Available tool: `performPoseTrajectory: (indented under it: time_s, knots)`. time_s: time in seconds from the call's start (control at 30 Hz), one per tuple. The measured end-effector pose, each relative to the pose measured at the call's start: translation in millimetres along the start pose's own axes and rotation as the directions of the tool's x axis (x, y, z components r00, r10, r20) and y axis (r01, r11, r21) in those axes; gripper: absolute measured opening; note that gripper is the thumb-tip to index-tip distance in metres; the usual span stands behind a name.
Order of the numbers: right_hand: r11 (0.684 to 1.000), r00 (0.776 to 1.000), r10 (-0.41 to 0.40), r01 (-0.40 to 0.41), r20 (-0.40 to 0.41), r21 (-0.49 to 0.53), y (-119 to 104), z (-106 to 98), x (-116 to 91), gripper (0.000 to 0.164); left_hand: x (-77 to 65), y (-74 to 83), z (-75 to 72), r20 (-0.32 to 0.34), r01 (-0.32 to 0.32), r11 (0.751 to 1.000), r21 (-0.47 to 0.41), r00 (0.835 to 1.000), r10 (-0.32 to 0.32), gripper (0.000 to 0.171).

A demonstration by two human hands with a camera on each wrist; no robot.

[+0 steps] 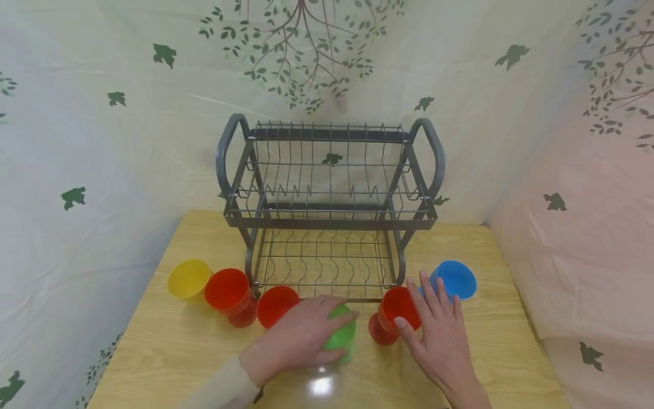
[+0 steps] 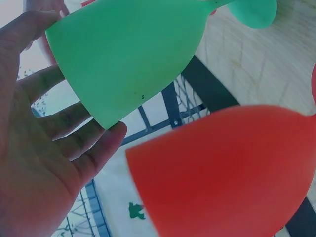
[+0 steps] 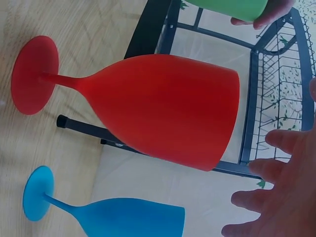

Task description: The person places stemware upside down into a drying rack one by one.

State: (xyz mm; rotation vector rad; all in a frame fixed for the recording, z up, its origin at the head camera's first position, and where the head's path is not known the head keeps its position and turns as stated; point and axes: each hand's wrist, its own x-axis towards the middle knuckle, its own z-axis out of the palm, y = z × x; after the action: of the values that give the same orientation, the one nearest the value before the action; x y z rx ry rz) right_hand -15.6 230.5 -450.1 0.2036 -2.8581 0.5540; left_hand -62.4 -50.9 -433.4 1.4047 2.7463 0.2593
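In the head view, my left hand (image 1: 301, 334) reaches over a green plastic goblet (image 1: 341, 329); thumb and fingers curve around its rim. The left wrist view shows the thumb and spread fingers (image 2: 94, 153) at the mouth of that goblet (image 2: 133, 54), whose foot is toward the table. Beside it, a red goblet (image 1: 277, 305) is partly covered by my left hand. My right hand (image 1: 439, 335) hovers with fingers extended by another red goblet (image 1: 398, 311). In the right wrist view, a gap separates the fingertips (image 3: 269, 168) from this red goblet (image 3: 163, 108).
A dark two-tier dish rack (image 1: 329, 223) stands behind the goblets. A blue goblet (image 1: 456, 280) is at the right; a yellow goblet (image 1: 189, 280) and a red goblet (image 1: 228, 291) are at the left. All stand on a wood-grain table (image 1: 168, 352) against a leaf-patterned sheet (image 1: 128, 153).
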Motion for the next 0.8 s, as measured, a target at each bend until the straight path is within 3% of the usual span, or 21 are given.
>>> performPoseTrajectory:
  time_s: [0.43,0.6,0.8]
  knots:
    - [1.000,1.000,-0.018,0.019,-0.022,0.011,-8.6,-2.9,1.2,0.072,-18.6,-6.0,-31.7,-0.081,0.052,0.996,-0.078,0.995,-0.058,0.058]
    - [0.999,0.999,-0.028,0.029,-0.046,0.024,-9.0,-2.3,1.6,0.071,-27.6,-10.8,-39.9,-0.160,0.085,0.989,-0.125,0.982,-0.104,0.060]
    - [0.999,0.998,-0.034,0.037,-0.057,0.038,-11.1,-2.2,2.8,0.073,-42.0,-18.9,-46.3,-0.211,0.136,0.967,-0.214,0.960,-0.182,0.065]
